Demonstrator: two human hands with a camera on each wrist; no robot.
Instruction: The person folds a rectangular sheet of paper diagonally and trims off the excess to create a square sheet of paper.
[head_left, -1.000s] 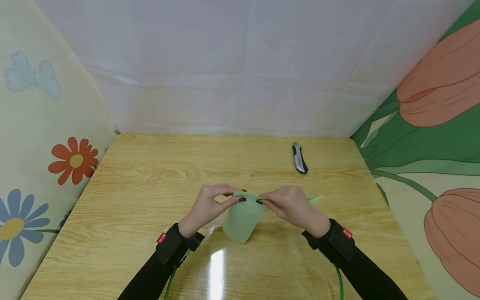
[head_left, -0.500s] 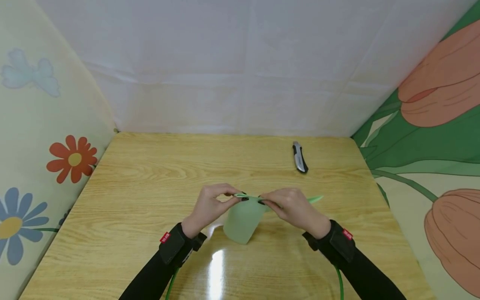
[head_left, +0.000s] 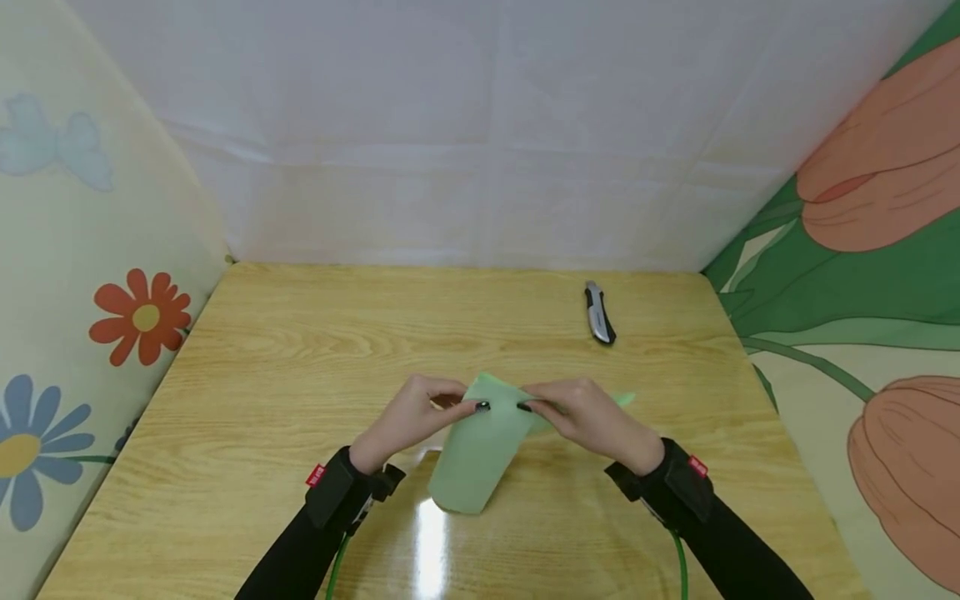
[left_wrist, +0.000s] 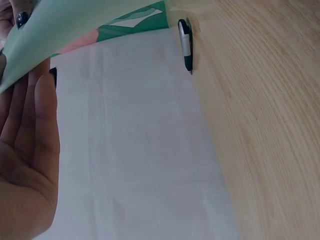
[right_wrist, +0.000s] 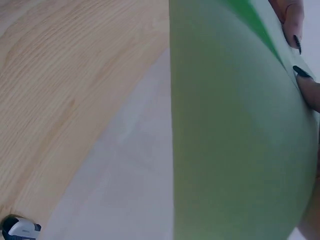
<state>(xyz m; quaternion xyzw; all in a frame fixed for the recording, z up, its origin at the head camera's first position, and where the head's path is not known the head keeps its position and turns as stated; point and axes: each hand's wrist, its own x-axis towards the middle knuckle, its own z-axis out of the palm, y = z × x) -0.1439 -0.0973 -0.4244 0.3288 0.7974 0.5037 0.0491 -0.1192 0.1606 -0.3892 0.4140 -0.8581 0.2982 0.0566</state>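
A light green sheet of paper (head_left: 480, 458) hangs between both hands over the middle front of the table, bent along its length. My left hand (head_left: 412, 417) pinches its upper left edge, thumb on the near face and the other fingers behind. On the upper right edge my right hand (head_left: 588, 417) pinches too, its thumb facing me. A green tip of the sheet shows beyond the right hand. In the right wrist view the curved paper (right_wrist: 230, 140) covers much of the frame. The left wrist view shows the left hand (left_wrist: 25, 170) below the sheet, its fingertips partly hidden by it.
A grey and black utility knife (head_left: 599, 313) lies at the back right of the wooden table (head_left: 337, 333). A white cloth (head_left: 480, 167) hangs behind the table. Printed flower hangings stand at the left (head_left: 45, 250) and right (head_left: 862, 292).
The paper has tilted: its top edge now stands up above the fingers and its lower end has swung nearer to me. The left hand has shifted slightly left. The right hand stays nearly in place.
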